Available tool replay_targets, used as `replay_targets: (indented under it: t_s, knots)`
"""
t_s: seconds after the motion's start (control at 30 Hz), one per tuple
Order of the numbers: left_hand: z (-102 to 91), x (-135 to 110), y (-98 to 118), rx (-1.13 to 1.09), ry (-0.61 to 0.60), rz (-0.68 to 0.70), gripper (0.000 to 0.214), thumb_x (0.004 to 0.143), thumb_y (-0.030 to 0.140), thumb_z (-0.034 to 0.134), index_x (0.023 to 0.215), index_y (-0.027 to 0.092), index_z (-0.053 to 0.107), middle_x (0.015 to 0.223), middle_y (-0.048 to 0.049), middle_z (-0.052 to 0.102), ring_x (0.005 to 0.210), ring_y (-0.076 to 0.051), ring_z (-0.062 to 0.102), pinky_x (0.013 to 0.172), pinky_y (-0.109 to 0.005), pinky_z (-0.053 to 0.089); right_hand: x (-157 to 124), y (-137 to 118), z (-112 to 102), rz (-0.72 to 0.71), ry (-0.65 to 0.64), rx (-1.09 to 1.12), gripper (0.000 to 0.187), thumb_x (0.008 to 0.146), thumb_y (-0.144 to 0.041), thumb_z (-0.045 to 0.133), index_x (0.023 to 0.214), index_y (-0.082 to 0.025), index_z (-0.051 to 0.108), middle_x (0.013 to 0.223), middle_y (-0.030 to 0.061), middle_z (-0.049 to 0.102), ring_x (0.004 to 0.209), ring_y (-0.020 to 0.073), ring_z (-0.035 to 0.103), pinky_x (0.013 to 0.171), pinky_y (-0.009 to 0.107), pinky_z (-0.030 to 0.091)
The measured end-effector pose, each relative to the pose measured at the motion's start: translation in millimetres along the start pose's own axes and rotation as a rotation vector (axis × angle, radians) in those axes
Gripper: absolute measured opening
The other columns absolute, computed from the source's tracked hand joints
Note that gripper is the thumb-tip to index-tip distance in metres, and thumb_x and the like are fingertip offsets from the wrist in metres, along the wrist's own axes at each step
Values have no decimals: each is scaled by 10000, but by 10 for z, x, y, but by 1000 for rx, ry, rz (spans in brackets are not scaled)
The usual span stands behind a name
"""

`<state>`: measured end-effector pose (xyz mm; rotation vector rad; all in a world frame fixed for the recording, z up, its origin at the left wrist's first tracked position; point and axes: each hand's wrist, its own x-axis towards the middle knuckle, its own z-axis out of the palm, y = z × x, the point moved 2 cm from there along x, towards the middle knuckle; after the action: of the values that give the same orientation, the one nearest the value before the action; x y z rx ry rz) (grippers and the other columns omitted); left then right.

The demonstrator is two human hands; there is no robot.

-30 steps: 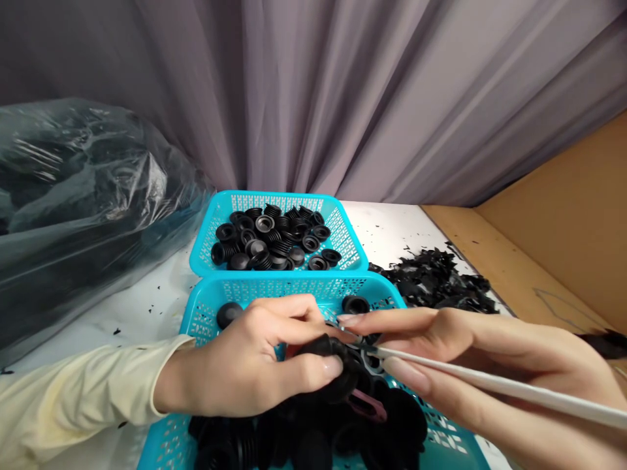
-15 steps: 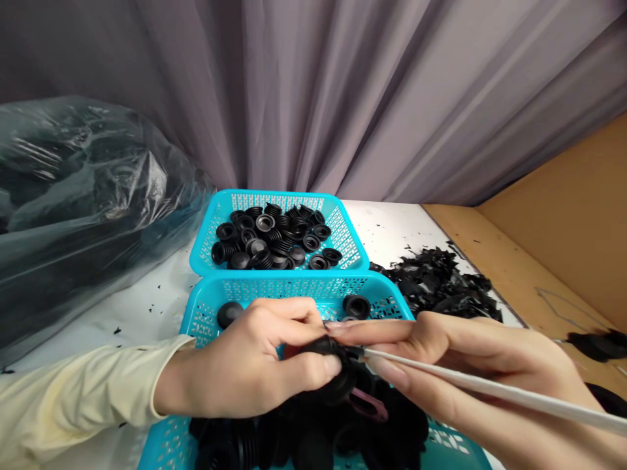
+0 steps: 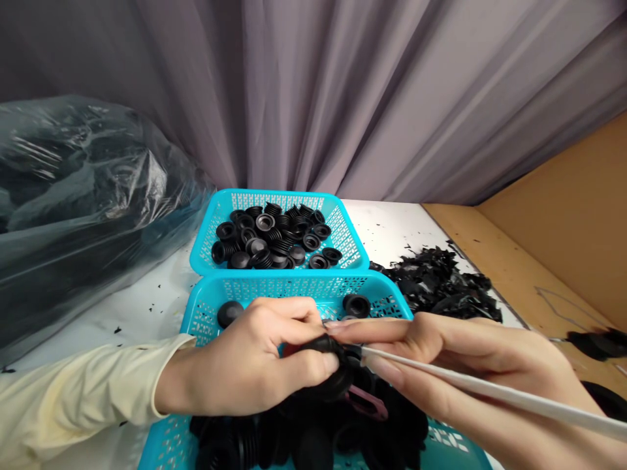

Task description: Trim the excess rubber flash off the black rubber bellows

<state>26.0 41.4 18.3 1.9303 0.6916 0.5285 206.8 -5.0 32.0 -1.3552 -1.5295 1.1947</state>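
Black rubber part looks small, rounded, pinched by left hand.

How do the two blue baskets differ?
The far basket lies free of the hands; the near basket sits under both, the left hand pinching a black part, the right hand gripping a white-handled tool. The far basket's pieces spread across its floor; the near basket's are heaped at the near end, two loose by its far wall. Both are turquoise perforated plastic holding black pieces.
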Motion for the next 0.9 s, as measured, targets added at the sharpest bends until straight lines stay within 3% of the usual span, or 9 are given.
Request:
replay_targets:
  t_s: [0.1, 0.23, 0.4, 0.53, 0.63, 0.77, 0.9]
  knots:
    - [7, -8, -11, 14, 1, -3, 272, 856, 171, 491, 588, 130, 519, 673, 31, 440, 621, -76, 458, 594, -195, 367, 2, 14, 11, -34, 6, -34, 281, 789, -406, 679, 563, -241, 651, 885, 19, 789, 646, 193, 736, 730, 265, 609]
    - [17, -16, -41, 57, 19, -9, 283, 860, 183, 478, 589, 124, 538, 667, 22, 450, 614, -86, 467, 595, -207, 376, -13, 34, 39, -180, 41, -145, 263, 817, -323, 645, 569, -252, 597, 910, -30, 787, 645, 165, 736, 662, 196, 601]
    - [12, 5, -71, 122, 62, 17, 305, 876, 172, 475, 583, 121, 542, 654, 23, 446, 607, -88, 464, 586, -212, 372, -70, 26, 87, -329, 61, -422, 122, 857, -237, 592, 804, -284, 692, 885, -47, 781, 493, 123, 693, 689, 223, 615]
    - [41, -20, -25, 110, 18, 86, 232, 852, 113, 493, 677, 99, 645, 686, 7, 490, 639, -96, 494, 605, -202, 391, -58, 39, 105, -396, 108, -533, 157, 876, -177, 559, 919, -245, 694, 1040, 10, 760, 769, 170, 752, 759, 208, 600]
    - [57, -44, 9, 69, -28, 115, 195, 840, 101, 506, 836, 102, 700, 735, -5, 526, 674, -104, 520, 629, -198, 408, -3, 81, 72, -373, 156, -470, 141, 868, -172, 578, 826, -247, 689, 1039, -9, 762, 795, 150, 749, 753, 166, 589]
    - [22, -25, -7, 57, -2, 41, 238, 872, 146, 481, 758, 105, 686, 743, -11, 531, 701, -117, 528, 681, -217, 424, 12, 72, -14, -356, 192, -270, 117, 817, -217, 660, 732, -283, 704, 938, -58, 782, 703, 130, 749, 642, 120, 585]
    - [1, 6, -1, 6, -5, 22, 202, 865, 135, 496, 753, 120, 665, 738, 13, 505, 699, -97, 514, 667, -194, 413, -12, 18, -36, -167, 135, -118, 167, 789, -309, 694, 632, -254, 702, 929, -3, 786, 778, 195, 756, 651, 174, 607]
